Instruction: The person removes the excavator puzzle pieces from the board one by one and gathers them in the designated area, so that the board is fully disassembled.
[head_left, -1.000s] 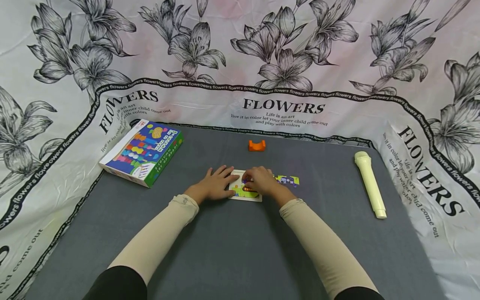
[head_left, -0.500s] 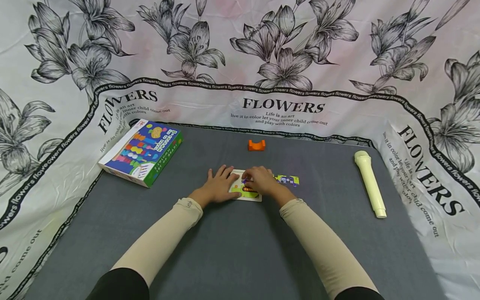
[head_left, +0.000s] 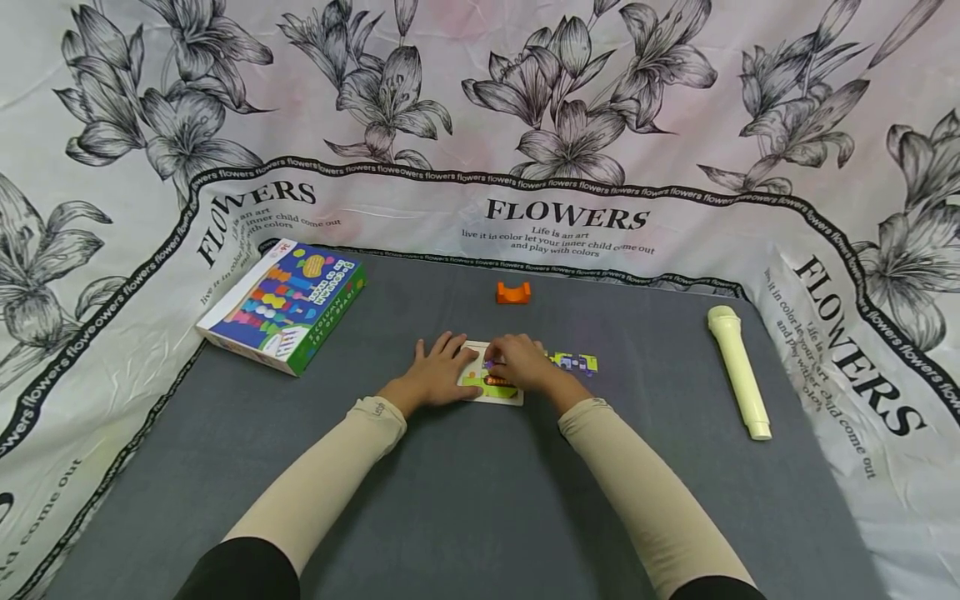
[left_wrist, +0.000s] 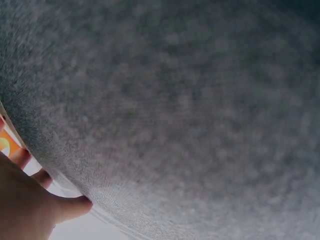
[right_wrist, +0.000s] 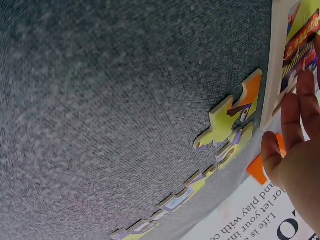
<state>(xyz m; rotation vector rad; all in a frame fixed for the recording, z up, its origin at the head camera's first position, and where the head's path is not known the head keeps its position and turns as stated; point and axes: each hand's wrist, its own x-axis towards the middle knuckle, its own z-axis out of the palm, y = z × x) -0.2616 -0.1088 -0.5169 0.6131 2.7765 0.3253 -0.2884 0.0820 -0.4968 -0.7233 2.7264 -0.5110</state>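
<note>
White-framed puzzle board [head_left: 476, 372] lying flat, near edge crosswise, long axis unclear

Your left arm [head_left: 318, 487] and right arm [head_left: 645, 483] reach forward and angle inward, your left hand [head_left: 431, 375] palm down with its fingers [head_left: 441, 345] spread apart, your right hand [head_left: 521, 362] just beside it with fingers bent downward.
</note>
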